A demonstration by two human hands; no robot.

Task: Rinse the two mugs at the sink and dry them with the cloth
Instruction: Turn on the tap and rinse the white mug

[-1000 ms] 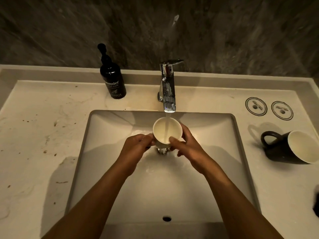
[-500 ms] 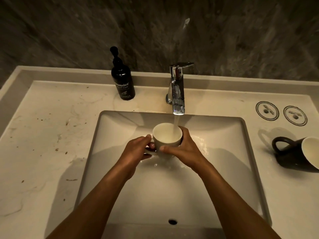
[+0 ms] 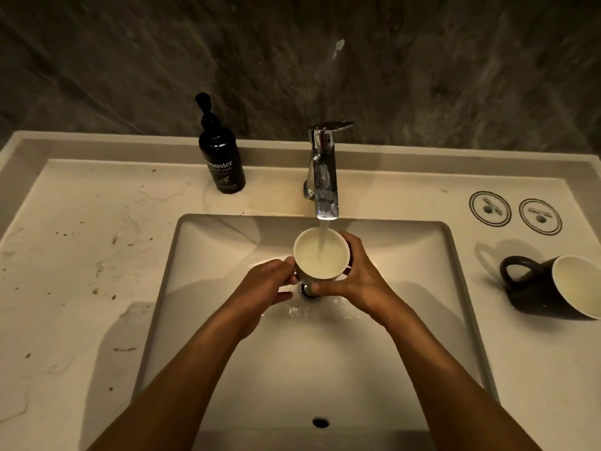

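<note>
The fingers of the right hand [image 3: 354, 281] curl round the far and right side of a white ceramic mug [image 3: 320, 255], with the thumb laid across its lower front wall. The fingers of the left hand [image 3: 265, 284] are bent and pressed against the mug's left side; whether they hook a handle cannot be told, since the hand covers that spot. Held this way by 2 hands, the mug stands upright with its mouth up, above the round metal drain [image 3: 307, 291] in the middle of the white rectangular sink basin [image 3: 227, 320].

A stream of water [image 3: 322, 242] falls from the spout of the chrome single-lever tap [image 3: 323, 177] straight into the mug, landing right of centre. The mug holds pale water up its walls; how full it is cannot be read exactly. Wet glints lie on the basin floor just in front of the drain.

On the pale marble-look counter [image 3: 81, 255], right of the basin, a second mug, black outside and cream inside [image 3: 553, 288], lies on its side, mouth toward the right front, handle toward the left. Its inside looks bare. Behind it sit 2 round printed coasters [image 3: 515, 211]. A dark pump bottle labelled hand wash [image 3: 221, 157] stands upright left of the tap.
</note>
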